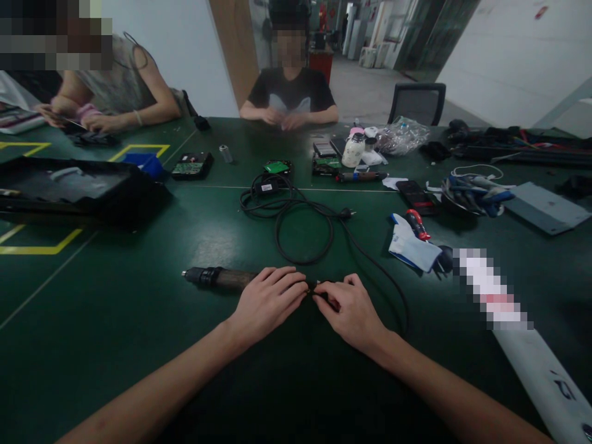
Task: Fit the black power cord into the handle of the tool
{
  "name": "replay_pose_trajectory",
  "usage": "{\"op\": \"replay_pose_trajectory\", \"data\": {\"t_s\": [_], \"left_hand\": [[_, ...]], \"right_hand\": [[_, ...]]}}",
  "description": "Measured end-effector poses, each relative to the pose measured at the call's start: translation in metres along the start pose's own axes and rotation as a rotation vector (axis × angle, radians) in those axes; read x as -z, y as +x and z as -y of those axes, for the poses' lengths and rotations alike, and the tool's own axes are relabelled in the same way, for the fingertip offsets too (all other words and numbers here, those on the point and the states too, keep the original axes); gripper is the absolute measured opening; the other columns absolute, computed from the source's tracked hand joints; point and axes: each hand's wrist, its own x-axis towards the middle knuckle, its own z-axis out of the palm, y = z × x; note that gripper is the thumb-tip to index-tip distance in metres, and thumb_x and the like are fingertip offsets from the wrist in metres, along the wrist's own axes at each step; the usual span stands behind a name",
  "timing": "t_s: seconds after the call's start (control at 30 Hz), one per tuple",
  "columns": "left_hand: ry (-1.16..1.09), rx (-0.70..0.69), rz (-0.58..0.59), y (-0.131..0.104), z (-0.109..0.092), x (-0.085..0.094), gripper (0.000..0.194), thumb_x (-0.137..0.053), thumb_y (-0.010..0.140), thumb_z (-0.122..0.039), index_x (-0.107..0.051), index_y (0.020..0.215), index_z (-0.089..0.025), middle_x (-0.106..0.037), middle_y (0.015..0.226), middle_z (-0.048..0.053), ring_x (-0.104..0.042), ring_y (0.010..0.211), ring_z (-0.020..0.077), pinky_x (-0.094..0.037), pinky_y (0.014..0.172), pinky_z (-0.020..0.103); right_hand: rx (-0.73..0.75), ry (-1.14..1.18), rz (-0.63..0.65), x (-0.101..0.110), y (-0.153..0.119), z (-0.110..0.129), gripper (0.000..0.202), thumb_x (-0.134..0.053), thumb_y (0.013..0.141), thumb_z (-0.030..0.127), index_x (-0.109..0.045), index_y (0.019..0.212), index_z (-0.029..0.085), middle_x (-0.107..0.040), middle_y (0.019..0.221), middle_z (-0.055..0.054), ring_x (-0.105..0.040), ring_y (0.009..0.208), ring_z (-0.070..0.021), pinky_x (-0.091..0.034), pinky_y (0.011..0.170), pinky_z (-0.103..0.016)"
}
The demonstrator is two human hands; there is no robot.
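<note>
A dark electric screwdriver lies sideways on the green table, its bit end pointing left. Over its rear half is my left hand, closed around the body. My right hand is beside it on the right, thumb and fingers pinched on the end of a black power cable at the screwdriver's tail. The fingertips of both hands nearly meet, and they hide most of the joint between cable and tool. Beyond my hands the cable lies in loose loops, with a black adapter and a plug.
Several hard drives and another electric screwdriver lie farther back. To the right are a glove, a red-handled screwdriver and a long white box. A black tray stands left. Two people sit across the table.
</note>
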Motion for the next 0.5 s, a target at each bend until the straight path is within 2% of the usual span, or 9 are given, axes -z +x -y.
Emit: {"op": "replay_pose_trajectory", "data": {"t_s": [0.1, 0.23, 0.4, 0.5], "left_hand": [[0.003, 0.017, 0.009, -0.0003, -0.0004, 0.0007, 0.021, -0.056, 0.099, -0.031, -0.065, 0.117, -0.024, -0.068, 0.127, 0.002, -0.061, 0.122, 0.0226, -0.048, 0.099, 0.040], [-0.009, -0.009, 0.037, -0.0005, -0.0010, 0.0022, 0.028, -0.057, 0.097, -0.026, -0.063, 0.124, -0.026, -0.066, 0.130, 0.002, -0.060, 0.124, 0.0226, -0.047, 0.101, 0.042], [0.000, 0.029, 0.010, 0.0002, -0.0014, 0.0012, 0.020, -0.055, 0.099, -0.029, -0.065, 0.115, -0.023, -0.069, 0.125, 0.003, -0.062, 0.119, 0.0212, -0.048, 0.098, 0.039], [-0.004, 0.010, 0.030, 0.0003, -0.0017, 0.0011, 0.024, -0.056, 0.098, -0.028, -0.064, 0.121, -0.025, -0.067, 0.127, 0.003, -0.061, 0.120, 0.0223, -0.048, 0.098, 0.040]], "right_hand": [[-0.008, 0.004, 0.002, 0.0007, -0.0002, 0.0010, 0.012, -0.055, 0.101, 0.025, -0.067, 0.102, 0.023, -0.070, 0.085, 0.001, -0.055, 0.067, -0.0133, -0.030, 0.078, -0.034], [-0.011, -0.005, -0.001, 0.0004, -0.0005, 0.0015, 0.012, -0.056, 0.101, 0.025, -0.067, 0.101, 0.022, -0.069, 0.081, 0.001, -0.055, 0.066, -0.0136, -0.031, 0.078, -0.034], [-0.009, 0.003, -0.009, -0.0013, -0.0004, 0.0010, 0.012, -0.056, 0.100, 0.025, -0.067, 0.099, 0.022, -0.070, 0.082, 0.001, -0.054, 0.065, -0.0132, -0.031, 0.078, -0.034], [-0.009, 0.015, -0.016, -0.0021, -0.0004, 0.0003, 0.012, -0.056, 0.100, 0.025, -0.067, 0.101, 0.022, -0.071, 0.083, 0.001, -0.055, 0.065, -0.0132, -0.030, 0.078, -0.034]]}}
